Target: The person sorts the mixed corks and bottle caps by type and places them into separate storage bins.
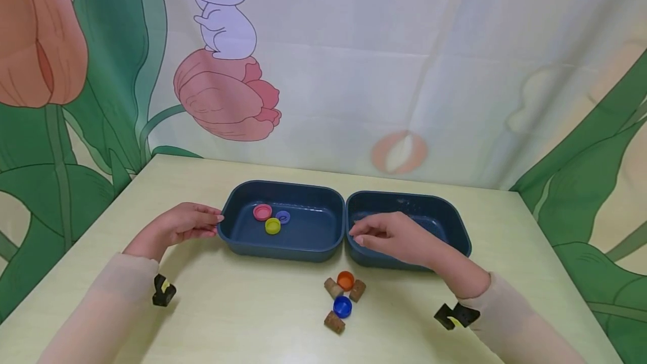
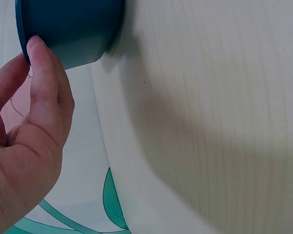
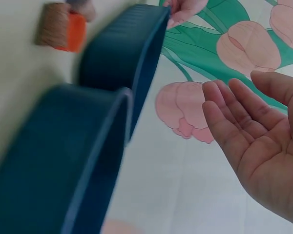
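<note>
We see two dark blue trays side by side on a pale table [image 1: 242, 319], their inner walls touching. The left hand [image 1: 174, 224] lies on the table just left of the left tray [image 1: 283, 240]; its fingers are nearly straight and close together, and the fingertips [image 2: 36, 46] touch the tray's outer rim, pinching nothing. Inside this tray we count three caps near the far left: a pink cap [image 1: 262, 212], a purple cap [image 1: 283, 217] and a yellow cap [image 1: 273, 226], close to one another and just beyond the left fingertips, across the wall.

The right hand [image 1: 399, 237] hovers over the near left corner of the right tray [image 1: 455, 223], fingers [image 3: 234, 122] loosely bent and close together, palm bare in the wrist view; it holds nothing.

On the table in front of the trays, below and near the right hand, lies a small cluster: an orange cap [image 1: 346, 280] between two corks [image 1: 333, 287], a blue cap [image 1: 342, 306] just nearer us, and a third cork [image 1: 334, 322] beside it. No finger touches them.
</note>
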`<state>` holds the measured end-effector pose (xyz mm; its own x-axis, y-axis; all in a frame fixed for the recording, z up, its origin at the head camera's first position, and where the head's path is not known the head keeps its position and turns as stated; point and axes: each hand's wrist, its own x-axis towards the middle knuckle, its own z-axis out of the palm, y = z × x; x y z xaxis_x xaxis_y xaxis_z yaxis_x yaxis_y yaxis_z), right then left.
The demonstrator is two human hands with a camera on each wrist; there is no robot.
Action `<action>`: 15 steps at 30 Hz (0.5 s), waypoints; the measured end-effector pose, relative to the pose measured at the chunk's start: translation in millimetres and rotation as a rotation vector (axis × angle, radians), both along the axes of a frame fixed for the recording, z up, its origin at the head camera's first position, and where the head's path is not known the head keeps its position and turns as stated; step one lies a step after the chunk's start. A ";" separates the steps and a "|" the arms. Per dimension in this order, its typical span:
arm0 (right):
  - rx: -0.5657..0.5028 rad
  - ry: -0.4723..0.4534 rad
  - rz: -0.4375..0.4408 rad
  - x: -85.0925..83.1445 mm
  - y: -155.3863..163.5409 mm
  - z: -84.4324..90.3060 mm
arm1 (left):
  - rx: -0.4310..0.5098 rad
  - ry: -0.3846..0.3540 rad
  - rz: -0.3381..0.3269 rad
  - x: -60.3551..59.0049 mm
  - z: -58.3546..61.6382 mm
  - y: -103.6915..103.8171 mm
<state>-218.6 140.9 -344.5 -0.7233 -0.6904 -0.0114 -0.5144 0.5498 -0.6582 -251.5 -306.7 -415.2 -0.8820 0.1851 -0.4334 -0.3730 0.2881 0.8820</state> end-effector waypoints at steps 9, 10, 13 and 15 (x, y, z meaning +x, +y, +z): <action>0.009 -0.111 -0.003 13.6 13.1 -35.2 | -0.017 -0.004 -0.002 0.5 1.1 1.0; 0.017 -0.123 -0.008 14.8 13.9 -39.6 | -0.019 -0.004 -0.001 0.4 1.1 1.1; 0.035 -0.143 -0.020 17.2 16.2 -54.1 | -0.020 -0.004 -0.002 0.6 1.8 1.3; 0.043 -0.153 -0.036 17.6 17.6 -63.9 | -0.023 -0.004 -0.002 1.2 2.8 1.2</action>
<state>-201.0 158.5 -408.4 -0.7353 -0.6603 -0.1527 -0.3891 0.5958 -0.7025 -250.3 -305.5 -412.5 -0.8799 0.1767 -0.4411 -0.3761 0.3085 0.8737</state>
